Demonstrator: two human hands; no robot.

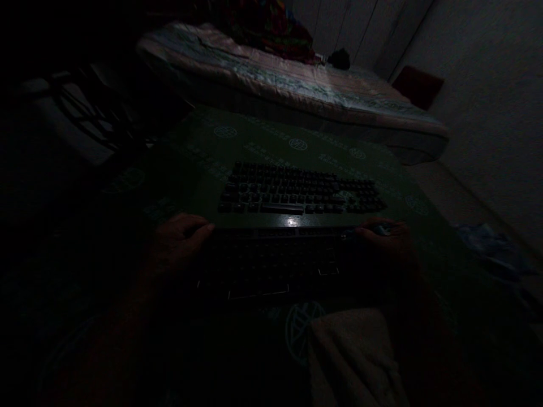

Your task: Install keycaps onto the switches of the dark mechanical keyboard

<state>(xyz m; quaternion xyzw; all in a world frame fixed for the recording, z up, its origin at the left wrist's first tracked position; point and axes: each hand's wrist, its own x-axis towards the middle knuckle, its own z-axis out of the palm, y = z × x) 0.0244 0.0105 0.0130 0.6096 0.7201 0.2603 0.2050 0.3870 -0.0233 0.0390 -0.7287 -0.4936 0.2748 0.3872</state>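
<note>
A dark keyboard (271, 260) stripped of its keycaps lies across the table in front of me. My left hand (182, 234) is closed at its far left corner, thumb and fingertips against the edge. At the right end my right hand (384, 237) has its fingers curled around a small bluish thing, too dark to name, whose thin tip points left along the keyboard's back edge. Behind the keyboard, loose black keycaps (280, 186) are laid out in keyboard order, with a long space bar (283, 208) at the front.
Everything lies on a green printed cover (263, 133). A crumpled light cloth (354, 350) sits at the near edge, below the keyboard. Beyond the table stands a bed with a striped mattress (288, 79). Some bluish cloth (487, 243) lies on the right. Very little light falls here.
</note>
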